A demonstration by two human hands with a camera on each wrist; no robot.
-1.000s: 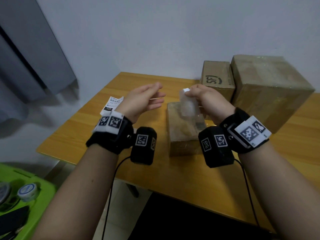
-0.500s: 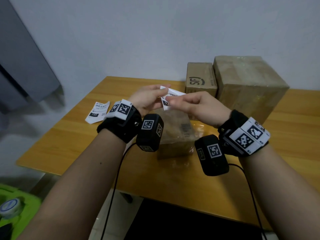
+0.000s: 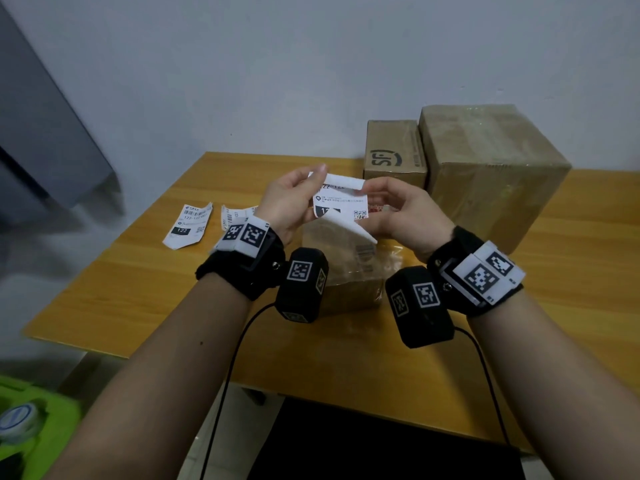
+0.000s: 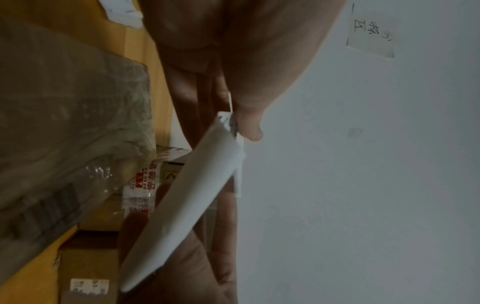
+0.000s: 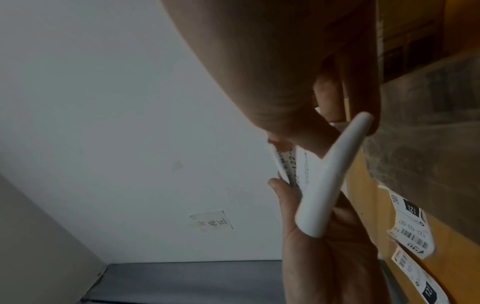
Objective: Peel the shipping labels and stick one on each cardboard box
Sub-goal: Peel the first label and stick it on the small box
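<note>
A white shipping label (image 3: 341, 204) is held up between both hands above a small cardboard box (image 3: 343, 261). My left hand (image 3: 294, 199) pinches its upper left corner, and my right hand (image 3: 394, 209) pinches its right edge. The label's top strip is folded back, and its backing (image 4: 187, 195) (image 5: 327, 179) curls away from the printed sheet. Two more labels (image 3: 188, 225) (image 3: 235, 214) lie on the wooden table (image 3: 138, 289) to the left. A narrow box marked SF (image 3: 394, 150) and a large box (image 3: 485, 168) stand at the back right.
A grey wall rises behind the table, with a small handwritten note (image 5: 211, 222) stuck on it. A green tray (image 3: 31, 427) with a round tin sits low at the left, beside the table. A dark surface (image 3: 381, 445) lies below the front edge.
The left hand, open and apart a second ago, has come in and pinched the label. Both hands now hold it higher, and the top strip has folded back from the sheet.
</note>
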